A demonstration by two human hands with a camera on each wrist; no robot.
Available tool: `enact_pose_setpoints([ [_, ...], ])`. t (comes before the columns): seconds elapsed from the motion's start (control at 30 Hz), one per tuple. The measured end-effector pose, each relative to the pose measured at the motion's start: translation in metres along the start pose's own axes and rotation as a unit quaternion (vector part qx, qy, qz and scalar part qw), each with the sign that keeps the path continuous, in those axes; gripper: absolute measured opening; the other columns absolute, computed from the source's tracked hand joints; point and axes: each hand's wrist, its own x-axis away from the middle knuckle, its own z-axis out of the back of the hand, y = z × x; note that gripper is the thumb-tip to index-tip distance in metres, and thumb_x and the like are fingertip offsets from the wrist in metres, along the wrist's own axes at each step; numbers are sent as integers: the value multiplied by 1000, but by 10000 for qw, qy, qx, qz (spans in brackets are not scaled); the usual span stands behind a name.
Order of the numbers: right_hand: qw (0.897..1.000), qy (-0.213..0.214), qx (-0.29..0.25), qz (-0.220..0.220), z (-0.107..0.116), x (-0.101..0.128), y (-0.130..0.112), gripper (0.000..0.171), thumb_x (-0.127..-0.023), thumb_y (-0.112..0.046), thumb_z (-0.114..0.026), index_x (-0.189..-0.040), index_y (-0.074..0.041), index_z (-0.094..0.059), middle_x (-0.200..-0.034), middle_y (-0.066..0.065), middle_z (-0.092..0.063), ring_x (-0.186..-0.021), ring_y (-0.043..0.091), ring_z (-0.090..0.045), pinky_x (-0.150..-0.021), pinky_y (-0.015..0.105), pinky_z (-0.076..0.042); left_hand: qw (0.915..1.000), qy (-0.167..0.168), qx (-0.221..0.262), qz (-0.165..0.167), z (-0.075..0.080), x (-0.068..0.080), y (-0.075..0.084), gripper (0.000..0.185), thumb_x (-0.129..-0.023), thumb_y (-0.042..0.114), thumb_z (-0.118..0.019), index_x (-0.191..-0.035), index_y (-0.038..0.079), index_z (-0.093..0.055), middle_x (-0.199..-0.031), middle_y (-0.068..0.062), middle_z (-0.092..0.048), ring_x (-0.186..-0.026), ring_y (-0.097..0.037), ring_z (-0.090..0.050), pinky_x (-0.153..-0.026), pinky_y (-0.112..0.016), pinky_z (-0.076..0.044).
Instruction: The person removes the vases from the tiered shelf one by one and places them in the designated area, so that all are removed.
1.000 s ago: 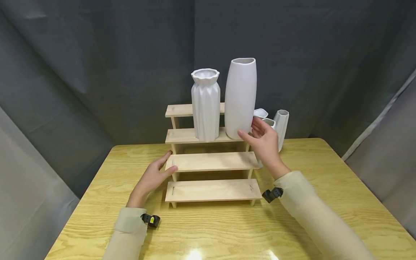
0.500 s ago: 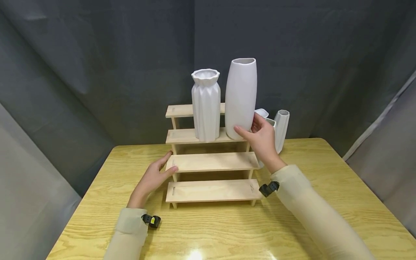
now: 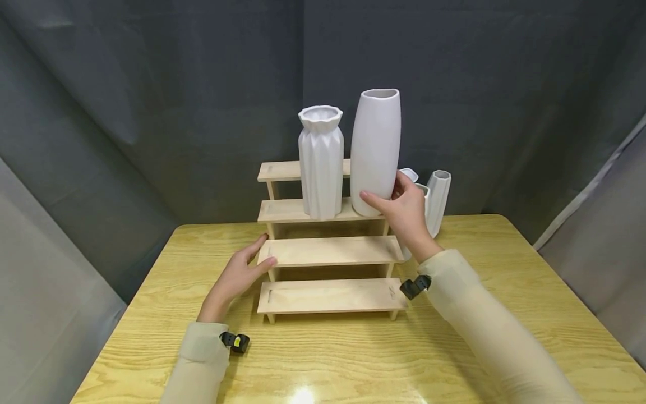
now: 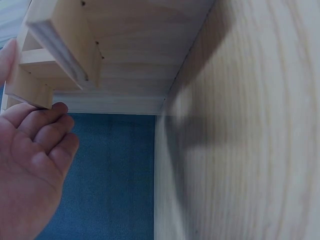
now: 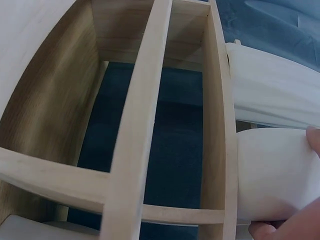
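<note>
1. Our right hand (image 3: 406,212), right of frame centre, wraps its fingers and thumb round the base of the tall smooth vase (image 3: 375,148), which stands on the third step of the wooden stepped shelf (image 3: 330,251). Gripped so low, the tall vase may tip.
2. The ribbed vase (image 3: 321,161) stands just left of it, nearly touching; a sideways swing could knock it off the step.
3. The small vases (image 3: 437,193) stand behind our right hand; drawing back could strike them.
4. Our left hand (image 3: 238,275), fingers relaxed and holding nothing, rests against the shelf's left end on the desk (image 3: 151,314); if it slips, the shelf may shift.
</note>
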Motion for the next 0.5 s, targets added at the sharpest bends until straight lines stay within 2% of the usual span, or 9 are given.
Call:
enact_pose_setpoints([
  [0.23,9999,57,96,85,-2,-4,-4,78,-72,-31,-91,-137,-8,-54,-126,8,-63,-114,19,-59,-94,37,-52,10000,8,5,27,0,0,1,84,-92,54,-63,-157,13,-28,-160,0,-25,-147,-26,-21,-117,-46,-21],
  [0.5,9998,140,106,-39,-1,-4,-6,77,-71,-31,-91,-136,-10,-57,-124,7,-64,-111,19,-61,-90,35,-53,10000,-3,51,-48,0,-1,0,81,-94,49,-64,-156,12,-28,-160,-3,-24,-147,-29,-20,-117,-48,-20],
])
